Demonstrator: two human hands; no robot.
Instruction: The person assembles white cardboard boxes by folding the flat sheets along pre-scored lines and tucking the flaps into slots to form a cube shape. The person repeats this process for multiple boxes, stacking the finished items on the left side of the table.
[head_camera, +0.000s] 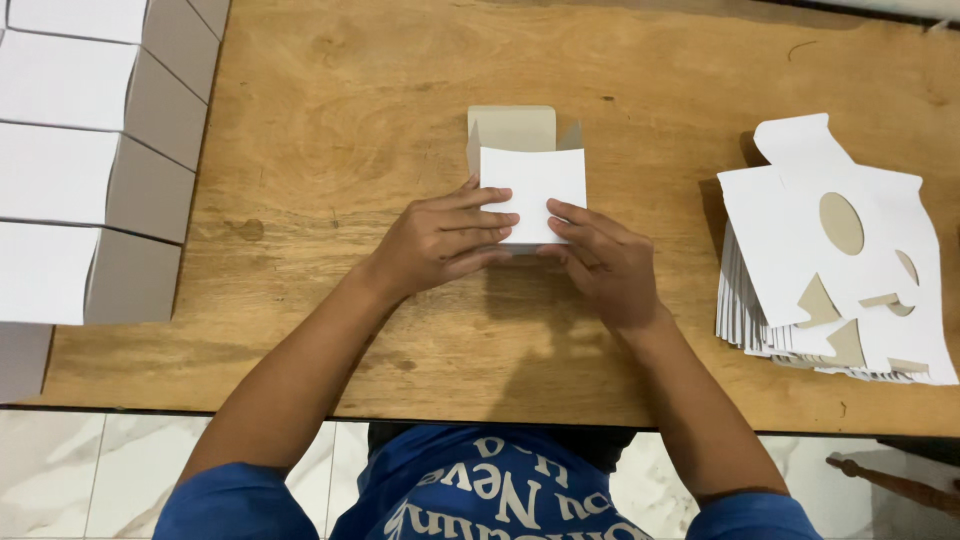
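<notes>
Both hands — left hand (440, 240), right hand (600, 262) — fingers closed around the small white carton (530, 180), mid-table (350, 120); flat blanks stack (830, 260) well right of carton, finished boxes (90, 170) well left.

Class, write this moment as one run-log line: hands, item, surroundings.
left hand: holding carton | right hand: holding carton | white carton: half-folded, flap open | flat blanks: stacked right | finished boxes: left | wooden table
</notes>
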